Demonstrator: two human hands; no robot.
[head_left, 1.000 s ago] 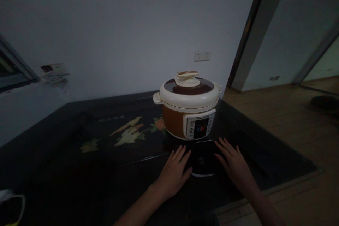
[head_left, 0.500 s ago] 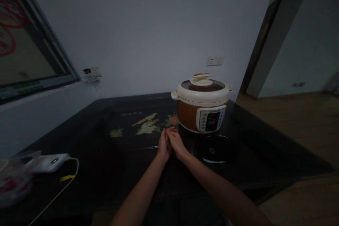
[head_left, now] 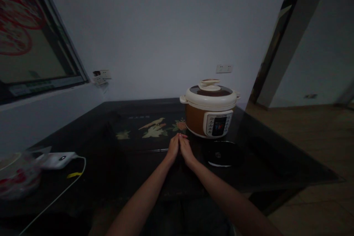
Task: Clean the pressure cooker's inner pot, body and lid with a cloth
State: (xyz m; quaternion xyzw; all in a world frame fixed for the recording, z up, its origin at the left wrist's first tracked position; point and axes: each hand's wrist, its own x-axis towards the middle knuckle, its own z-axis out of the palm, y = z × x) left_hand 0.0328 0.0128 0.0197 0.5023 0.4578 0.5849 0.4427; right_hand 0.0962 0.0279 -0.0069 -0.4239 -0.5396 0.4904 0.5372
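Note:
My left hand (head_left: 173,149) and my right hand (head_left: 185,149) meet at the fingertips over the dark table (head_left: 116,177). Their fingers are stretched forward, and the palms face each other. Nothing shows between them, though the inner sides are hidden. Just beyond the right hand stands an electric pressure cooker (head_left: 197,120), brown and cream, with its lid on and a control panel on the front. Right of my right hand lies a flat black oval object (head_left: 225,153) with a pale edge; its kind I cannot make out.
At the left are a clear plastic bag (head_left: 20,180) with red marks, a white power strip (head_left: 59,159) with a white cable, and a yellow strip (head_left: 74,174). Wall sockets (head_left: 224,68) sit behind the cooker. A window (head_left: 33,44) is at the left.
My hands were clasped across each other; now they are straighter, with palms facing and fingertips together. The view has shifted slightly. Cooker and black oval object stay in place.

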